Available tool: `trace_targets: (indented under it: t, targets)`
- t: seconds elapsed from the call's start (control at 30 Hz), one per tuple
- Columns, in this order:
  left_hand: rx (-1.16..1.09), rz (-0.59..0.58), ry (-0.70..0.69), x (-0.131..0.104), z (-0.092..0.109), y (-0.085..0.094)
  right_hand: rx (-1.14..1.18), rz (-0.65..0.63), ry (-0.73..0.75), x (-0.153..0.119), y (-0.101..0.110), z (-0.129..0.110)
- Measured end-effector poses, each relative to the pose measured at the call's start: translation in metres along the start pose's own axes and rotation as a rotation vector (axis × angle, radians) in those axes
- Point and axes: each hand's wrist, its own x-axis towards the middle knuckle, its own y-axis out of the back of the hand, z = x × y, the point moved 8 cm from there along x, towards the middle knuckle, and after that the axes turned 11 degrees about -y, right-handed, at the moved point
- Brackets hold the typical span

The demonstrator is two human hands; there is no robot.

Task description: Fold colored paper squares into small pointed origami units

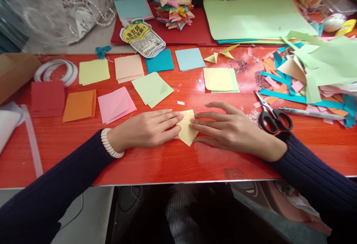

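A small folded piece of yellow paper (187, 128) lies on the red table near its front edge, between my hands. My left hand (147, 128) rests flat, its stretched fingertips touching the paper's left side. From the right, my right hand (227, 127) reaches in with fingers spread, some fingertips on the paper's right edge. Its underside is hidden. Just beyond are a stack of light green squares (152, 89) and a stack of pale yellow squares (219, 79). Two folded yellow paper pieces (212, 58) stand behind that yellow stack.
Black-handled scissors (272, 115) and a pen (312, 113) lie beside my right wrist, before a heap of paper scraps (306, 73). Pink (115, 104), orange (79, 105) and red (48, 99) squares sit left. A tape roll (71, 73) and a folded-paper ornament (174, 7) are farther back.
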Motion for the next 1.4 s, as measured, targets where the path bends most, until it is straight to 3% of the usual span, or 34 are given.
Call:
trace_targets:
  t: [0.33, 0.77, 1.03, 1.2, 1.4]
  targets:
    - [0.067, 0.03, -0.05, 0.003, 0.004, 0.004, 0.088, -0.066, 0.018, 0.001, -0.004, 0.011]
    - [0.095, 0.094, -0.1, -0.002, 0.007, 0.01, 0.069, -0.01, 0.074, 0.0, -0.004, 0.011]
    - [0.114, 0.079, -0.124, -0.002, 0.007, 0.011, 0.083, -0.009, 0.03, 0.001, -0.007, 0.014]
    - [0.079, 0.096, -0.083, -0.003, 0.006, 0.01, 0.153, -0.031, -0.06, 0.002, -0.01, 0.022]
    - [-0.002, 0.175, 0.068, -0.007, -0.004, 0.008, 0.116, 0.009, -0.037, 0.002, -0.006, 0.015]
